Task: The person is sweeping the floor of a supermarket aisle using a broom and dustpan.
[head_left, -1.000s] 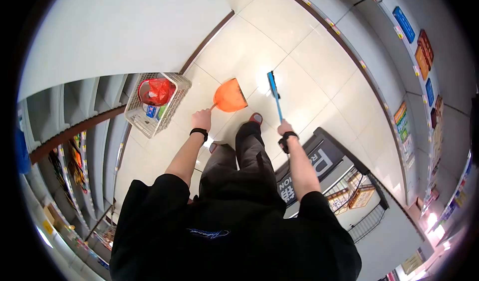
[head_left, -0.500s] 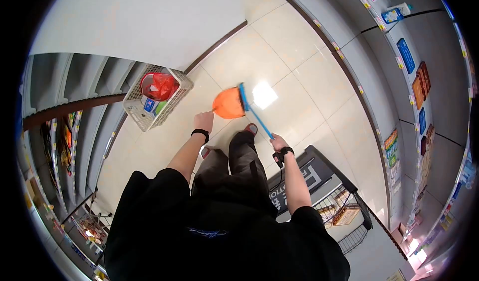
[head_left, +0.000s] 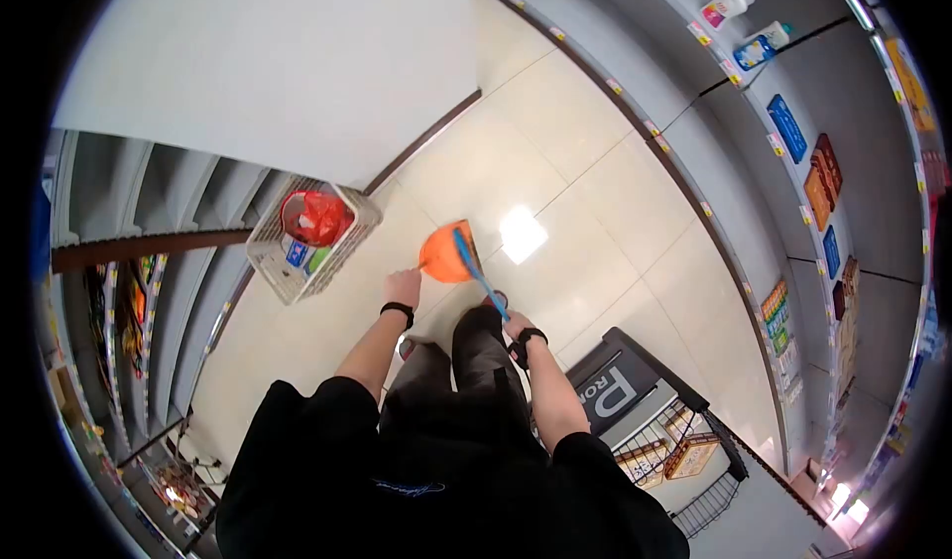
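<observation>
**Blue brush laid across the orange pan, just past your fingers**

Your left hand (head_left: 404,286) is curled closed around the thin handle of the orange plastic dustpan (head_left: 441,253). The fingers are wrapped tight, with the scoop sitting just beyond your knuckles. The pan's long axis runs from your fist up and to the right. Its handle points back at you and its wide mouth faces away, toward the bright glare on the glossy cream tiled floor (head_left: 595,232).

Your right hand (head_left: 516,323) is clenched on the near end of the slim blue long-handled brush (head_left: 477,276). You can't see the fingertips themselves, but the grip is closed on the shaft. That shaft slants away from your fist, up and to the left, and its far end lies over the dustpan's mouth. Whether the two actually touch is too fine to call.

Left of your left fingers, near but apart, stands the white lattice plastic basket (head_left: 355,230) with a red crumpled bag (head_left: 312,217) inside. A red-toed shoe (head_left: 499,301) peeks out just beside your right knuckles.
</observation>
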Motion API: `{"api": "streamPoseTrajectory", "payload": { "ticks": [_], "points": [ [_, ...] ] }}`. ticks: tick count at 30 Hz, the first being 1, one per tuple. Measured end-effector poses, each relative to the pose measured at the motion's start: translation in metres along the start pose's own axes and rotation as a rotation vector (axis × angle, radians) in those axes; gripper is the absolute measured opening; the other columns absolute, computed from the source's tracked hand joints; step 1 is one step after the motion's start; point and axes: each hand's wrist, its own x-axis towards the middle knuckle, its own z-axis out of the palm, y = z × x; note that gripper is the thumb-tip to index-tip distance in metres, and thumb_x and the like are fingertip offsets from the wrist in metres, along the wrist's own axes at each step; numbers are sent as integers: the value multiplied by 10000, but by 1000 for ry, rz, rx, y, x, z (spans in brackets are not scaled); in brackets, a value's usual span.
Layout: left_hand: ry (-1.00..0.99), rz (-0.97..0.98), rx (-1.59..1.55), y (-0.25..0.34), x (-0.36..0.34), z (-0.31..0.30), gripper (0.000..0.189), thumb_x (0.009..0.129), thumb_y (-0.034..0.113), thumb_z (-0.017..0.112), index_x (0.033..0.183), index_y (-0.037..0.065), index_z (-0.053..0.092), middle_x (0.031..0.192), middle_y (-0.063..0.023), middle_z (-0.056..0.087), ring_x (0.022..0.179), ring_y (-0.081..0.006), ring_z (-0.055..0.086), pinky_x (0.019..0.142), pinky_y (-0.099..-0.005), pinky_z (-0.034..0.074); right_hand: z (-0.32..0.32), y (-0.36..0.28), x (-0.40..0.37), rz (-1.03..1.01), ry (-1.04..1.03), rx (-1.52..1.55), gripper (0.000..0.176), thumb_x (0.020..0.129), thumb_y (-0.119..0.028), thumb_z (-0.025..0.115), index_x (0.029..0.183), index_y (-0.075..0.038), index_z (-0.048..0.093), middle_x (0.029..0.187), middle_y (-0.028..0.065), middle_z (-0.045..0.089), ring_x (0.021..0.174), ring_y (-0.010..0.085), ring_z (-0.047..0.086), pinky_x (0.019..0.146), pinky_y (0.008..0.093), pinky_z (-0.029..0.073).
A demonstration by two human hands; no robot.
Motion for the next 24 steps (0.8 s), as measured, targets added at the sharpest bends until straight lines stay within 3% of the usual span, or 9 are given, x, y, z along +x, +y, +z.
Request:
{"api": "streamPoseTrajectory", "payload": {
  "ticks": [3,5,11,14,15,19,20,21,24],
  "points": [
    [3,9,-9,-2,-2,-5,118,860,139,503,897,109,610,806,-77,664,754,-241,664,629,-368,522,-11,37,-12,-156,-9,62,464,790,-121,505,1252,-85,507,754,141,611,684,235,584,639,369,465],
    [-10,-9,-13,-5,-3,-3,119,870,142,501,893,109,613,811,-70,667,768,-240,665,641,-362,523,-42,24,-56,80,-170,343,478,842,-131,547,1312,-108,465,546,-28,371,440,105,347,403,284,289],
    [-14,-44,30,-10,-12,-8,103,863,137,527,912,108,612,854,-78,668,813,-249,664,676,-364,525,-44,117,-59,116,-66,326,413,828,-138,501,1233,-52,502,668,78,526,566,208,526,497,383,436],
    [-71,-55,12,-15,-6,-8,116,852,155,546,929,102,614,873,-89,666,817,-262,662,692,-373,526,-74,108,-106,332,7,335,358,803,-104,459,1140,-2,525,748,126,584,605,252,593,536,417,473],
    [-87,-56,8,-19,-4,-9,120,850,160,550,931,100,615,872,-89,665,816,-264,662,696,-374,526,-77,128,-99,199,68,114,307,792,-79,431,1056,28,544,746,149,600,550,273,587,507,424,473],
    [-36,-62,-70,-30,-1,-30,283,883,340,542,889,75,641,863,-149,658,814,-316,649,708,-428,516,-90,173,-98,463,4,184,239,785,-68,427,893,46,608,661,146,617,560,273,617,493,421,476],
    [12,-57,-45,-26,-6,-50,239,881,312,558,871,87,640,844,-132,660,811,-297,653,700,-422,517,-103,161,-117,527,21,63,213,749,-160,537,875,-34,652,817,173,655,709,316,642,601,382,520],
    [24,-50,-57,-26,-1,-56,247,880,317,557,869,84,639,845,-135,660,811,-301,653,698,-425,516,-73,240,-59,439,59,32,165,746,-143,541,807,-59,669,770,133,656,656,263,633,554,359,511],
    [101,-18,-51,-30,13,-71,268,881,333,547,868,80,633,842,-151,660,801,-325,650,683,-439,514,-76,255,-49,595,6,443,199,841,-100,443,721,-20,580,574,119,529,488,231,515,440,408,380]
  ]
}}
